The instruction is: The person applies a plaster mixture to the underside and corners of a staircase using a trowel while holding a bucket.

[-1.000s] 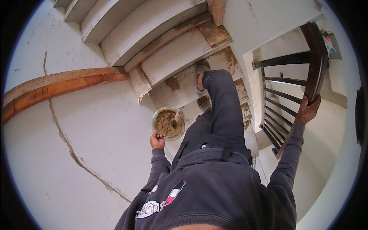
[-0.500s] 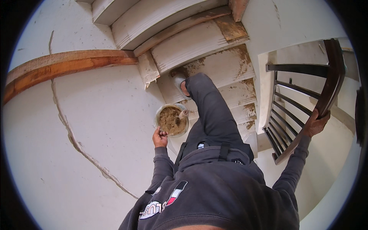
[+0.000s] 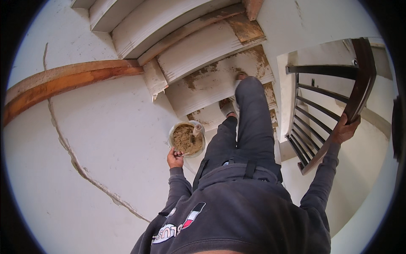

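Brown-stained stairs [image 3: 211, 89] run beside a white wall [image 3: 114, 139]. The left hand [image 3: 174, 158] grips a bucket [image 3: 170, 136]; the right hand [image 3: 344, 130] is wrapped round a dark handrail [image 3: 367, 76].

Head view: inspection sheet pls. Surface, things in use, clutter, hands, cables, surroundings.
Surface: pale stair treads, brown patches on them.
Things in use: round bucket holding brown mortar-like mix; a tool handle sticks up from it.
Clutter: nothing seen loose on the visible treads.
Hands: left hand grips the bucket at its near-left edge, rim or handle unclear; right hand grips the dark handrail.
Cables: nothing seen.
Surroundings: white wall with a rough grey seam; orange-brown wooden beam across it.
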Action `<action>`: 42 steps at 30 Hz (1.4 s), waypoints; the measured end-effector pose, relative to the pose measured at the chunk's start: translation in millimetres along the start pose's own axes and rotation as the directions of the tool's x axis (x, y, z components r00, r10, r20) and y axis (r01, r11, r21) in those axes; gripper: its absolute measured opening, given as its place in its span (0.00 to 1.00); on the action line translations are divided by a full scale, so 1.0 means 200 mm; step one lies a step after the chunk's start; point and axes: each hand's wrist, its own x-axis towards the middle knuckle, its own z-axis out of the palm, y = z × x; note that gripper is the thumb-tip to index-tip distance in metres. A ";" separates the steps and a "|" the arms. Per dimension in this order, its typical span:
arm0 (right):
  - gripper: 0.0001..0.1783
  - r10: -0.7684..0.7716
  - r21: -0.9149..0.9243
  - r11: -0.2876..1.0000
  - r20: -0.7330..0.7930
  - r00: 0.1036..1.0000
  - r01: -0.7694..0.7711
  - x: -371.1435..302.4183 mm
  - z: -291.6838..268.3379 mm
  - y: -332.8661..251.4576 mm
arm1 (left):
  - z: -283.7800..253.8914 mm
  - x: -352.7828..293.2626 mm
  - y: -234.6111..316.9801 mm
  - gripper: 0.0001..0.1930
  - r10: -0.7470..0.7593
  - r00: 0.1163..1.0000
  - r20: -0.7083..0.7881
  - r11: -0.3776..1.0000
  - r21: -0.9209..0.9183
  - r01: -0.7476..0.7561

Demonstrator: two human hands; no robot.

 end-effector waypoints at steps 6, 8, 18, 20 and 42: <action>0.34 0.021 0.000 1.000 0.004 1.000 -0.021 -0.01 0.00 0.02 | 0.00 0.08 -0.02 0.07 0.008 0.999 0.032 0.998 0.056 -0.010; 0.35 -0.017 0.006 1.000 0.011 1.000 0.017 0.00 0.00 0.02 | 0.03 0.09 -0.03 0.07 0.003 1.000 0.030 0.997 0.078 -0.005; 0.33 -0.134 0.004 0.991 -0.057 0.989 0.135 0.00 0.04 0.13 | 0.20 0.06 0.02 0.10 0.005 0.995 0.095 0.995 0.098 -0.015; 0.36 -0.122 -0.012 0.993 -0.019 0.992 0.121 0.01 0.04 0.10 | 0.12 0.15 0.06 0.09 -0.012 0.995 0.100 0.995 0.097 0.002; 0.38 -0.057 -0.006 0.998 0.003 0.998 0.057 0.01 -0.01 0.05 | 0.20 0.18 0.16 0.09 0.016 0.994 0.108 0.982 0.184 -0.036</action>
